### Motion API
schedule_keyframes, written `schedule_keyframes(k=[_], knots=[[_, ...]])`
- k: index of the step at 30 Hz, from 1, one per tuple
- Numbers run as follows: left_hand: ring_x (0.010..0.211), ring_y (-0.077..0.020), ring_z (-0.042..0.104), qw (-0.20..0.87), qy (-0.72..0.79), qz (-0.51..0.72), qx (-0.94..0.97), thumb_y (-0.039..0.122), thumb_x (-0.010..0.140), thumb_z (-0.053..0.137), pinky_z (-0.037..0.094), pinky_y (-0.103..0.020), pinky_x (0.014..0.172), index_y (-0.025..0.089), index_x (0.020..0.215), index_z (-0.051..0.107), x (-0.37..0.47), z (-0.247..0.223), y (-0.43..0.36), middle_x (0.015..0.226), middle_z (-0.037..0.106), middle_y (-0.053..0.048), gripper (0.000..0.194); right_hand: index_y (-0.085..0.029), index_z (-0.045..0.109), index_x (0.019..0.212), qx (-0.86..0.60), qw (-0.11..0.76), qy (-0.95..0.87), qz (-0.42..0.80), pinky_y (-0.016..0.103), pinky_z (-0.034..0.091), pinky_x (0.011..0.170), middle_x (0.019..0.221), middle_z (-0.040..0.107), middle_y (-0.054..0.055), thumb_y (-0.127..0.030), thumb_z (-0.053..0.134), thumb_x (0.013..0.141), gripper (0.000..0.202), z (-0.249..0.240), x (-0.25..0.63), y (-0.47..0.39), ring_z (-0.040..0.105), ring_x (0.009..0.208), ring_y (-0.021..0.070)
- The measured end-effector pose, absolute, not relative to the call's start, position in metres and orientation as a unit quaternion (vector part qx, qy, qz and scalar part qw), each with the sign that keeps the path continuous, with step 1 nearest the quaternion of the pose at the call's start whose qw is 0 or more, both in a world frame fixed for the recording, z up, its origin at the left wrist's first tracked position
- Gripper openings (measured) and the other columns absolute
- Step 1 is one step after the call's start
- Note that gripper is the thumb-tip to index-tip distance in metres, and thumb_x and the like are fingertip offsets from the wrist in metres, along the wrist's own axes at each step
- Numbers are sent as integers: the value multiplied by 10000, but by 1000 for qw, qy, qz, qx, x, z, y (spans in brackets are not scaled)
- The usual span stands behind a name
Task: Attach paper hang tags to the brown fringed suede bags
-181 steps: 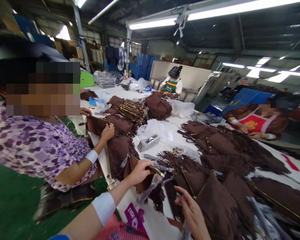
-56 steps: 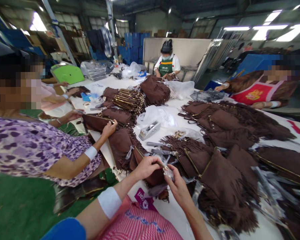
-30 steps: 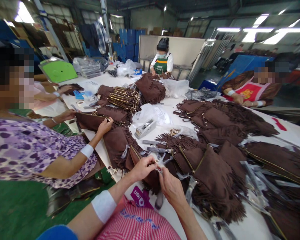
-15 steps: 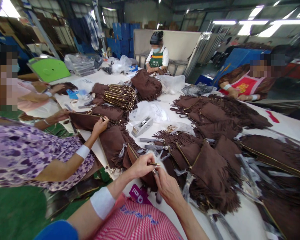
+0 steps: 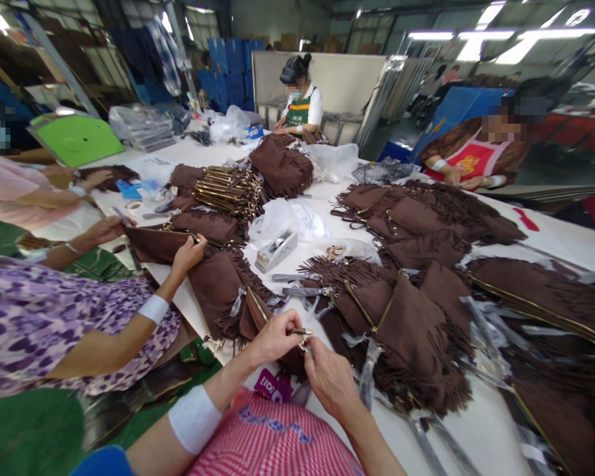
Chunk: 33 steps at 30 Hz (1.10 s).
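My left hand [image 5: 276, 336] is closed on the zipper end of a dark brown bag [image 5: 292, 362], just above my lap. A short gold-coloured piece sticks out past its fingertips. Close against it, my right hand [image 5: 330, 375] pinches at a small metal clasp [image 5: 302, 344] by the bag's corner. Its fingers partly cover the clasp, so I cannot tell whether it is hooked on. Most of the bag is hidden beneath both hands. To the right lies a fringed brown bag [image 5: 411, 330] with gold zippers and plastic-wrapped straps.
A tape dispenser [image 5: 276, 251] stands mid-table beside white plastic bags [image 5: 292, 218]. Fringed bags [image 5: 426, 218] are piled at the right. On the left, a co-worker's hand [image 5: 188, 254] holds another brown bag [image 5: 153, 243]. More people sit around the white table [image 5: 223, 155].
My hands stay together at the bag's zipper end; a small gap with the clasp now shows between them. The view has shifted slightly, and the co-worker on the left leans further out of view.
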<state>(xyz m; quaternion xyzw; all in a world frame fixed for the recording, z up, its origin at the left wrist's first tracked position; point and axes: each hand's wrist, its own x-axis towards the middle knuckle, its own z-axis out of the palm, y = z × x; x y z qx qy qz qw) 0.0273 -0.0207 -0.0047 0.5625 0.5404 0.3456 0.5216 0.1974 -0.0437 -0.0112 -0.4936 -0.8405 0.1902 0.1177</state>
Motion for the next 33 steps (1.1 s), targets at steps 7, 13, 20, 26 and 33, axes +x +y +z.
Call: schedule_keyframes(k=[7, 13, 20, 26, 33], knots=[[740, -128, 556, 522, 474, 289, 647, 234, 818, 617, 399, -227, 686, 164, 896, 624, 11, 6, -25, 789, 631, 17, 105, -227, 522, 997, -487, 98, -816, 294, 270, 404, 649, 833, 693, 19, -268, 256, 1005, 269, -2, 205, -41, 685, 782, 190], [806, -170, 557, 396, 503, 300, 707, 152, 793, 598, 397, -268, 744, 176, 821, 638, 18, -4, -38, 791, 632, -15, 54, -231, 547, 1043, -534, 108, -776, 317, 276, 413, 631, 852, 713, 37, -282, 287, 990, 270, -3, 201, -43, 689, 763, 210], [761, -180, 543, 209, 431, 282, 831, 122, 855, 461, 372, -317, 762, 183, 765, 560, 26, -23, -52, 736, 621, -48, 147, -236, 574, 1004, -504, 191, -700, 469, 291, 498, 711, 851, 726, 35, -386, 339, 960, 282, -23, 200, -46, 690, 843, 220], [808, -183, 588, 228, 405, 213, 859, 149, 817, 549, 407, -311, 781, 188, 763, 582, 36, -29, -70, 782, 660, -45, 75, -209, 558, 1129, -551, 223, -677, 435, 354, 528, 805, 995, 733, 108, -529, 350, 908, 441, -38, 199, -37, 700, 915, 268], [1045, -179, 621, 394, 492, 291, 720, 29, 770, 451, 462, -302, 943, 213, 1170, 620, -19, -6, -39, 1165, 683, -49, 472, -235, 563, 1119, -577, 206, -688, 389, 355, 532, 840, 1100, 728, 114, -549, 369, 884, 437, -21, 237, -12, 694, 996, 270]])
